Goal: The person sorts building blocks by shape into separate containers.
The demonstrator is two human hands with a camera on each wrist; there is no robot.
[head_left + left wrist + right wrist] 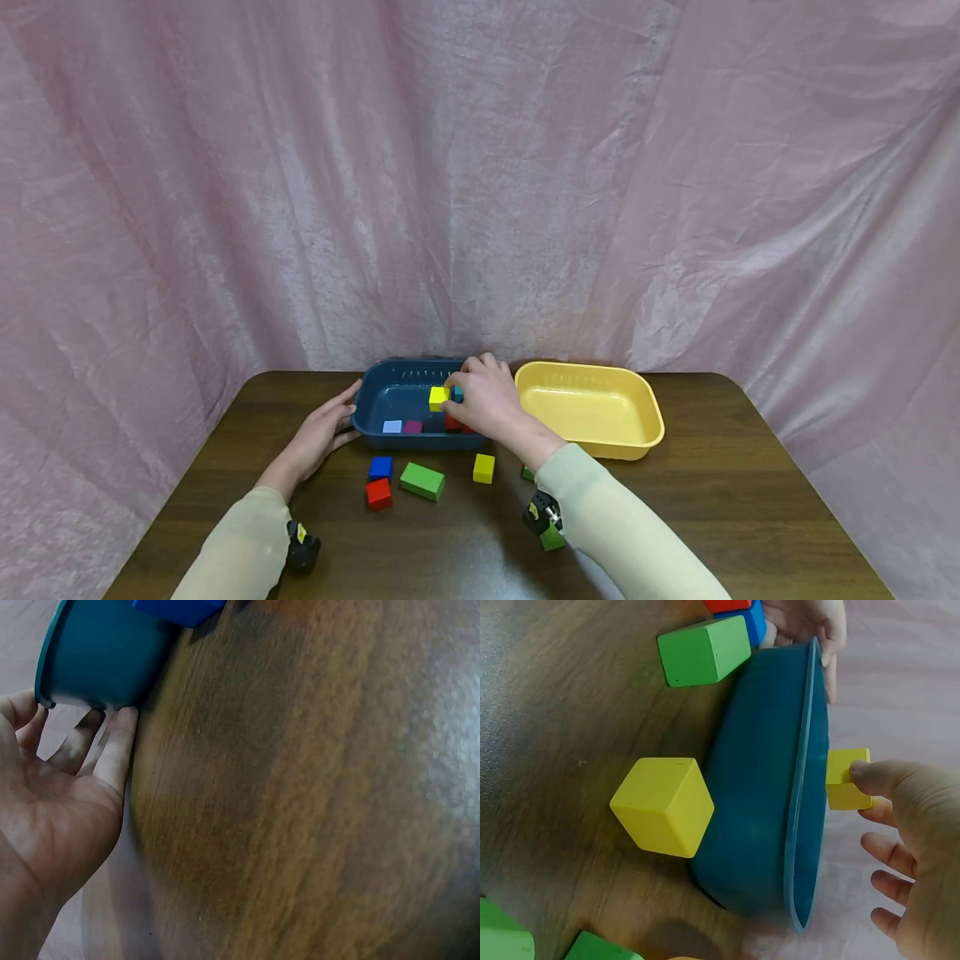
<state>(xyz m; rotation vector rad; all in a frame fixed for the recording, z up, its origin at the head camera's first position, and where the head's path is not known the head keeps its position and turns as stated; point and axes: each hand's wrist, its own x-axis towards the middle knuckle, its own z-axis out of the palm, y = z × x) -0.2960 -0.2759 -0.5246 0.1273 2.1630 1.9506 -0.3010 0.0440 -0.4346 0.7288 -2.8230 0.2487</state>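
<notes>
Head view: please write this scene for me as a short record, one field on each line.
Left grip: touches the left end of the blue basket
Right grip: pinches a yellow cube above that basket
Basket contents: light blue block, purple block, red block; part is hidden
On table, in front: blue block, another red block, green block, second yellow cube
Yellow basket: right of the blue one

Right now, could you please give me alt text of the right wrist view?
A right hand pinches a yellow block over a teal-blue basin, while a left hand touches the basin's far end. Another yellow block and a long green block lie on the wooden table.
</notes>
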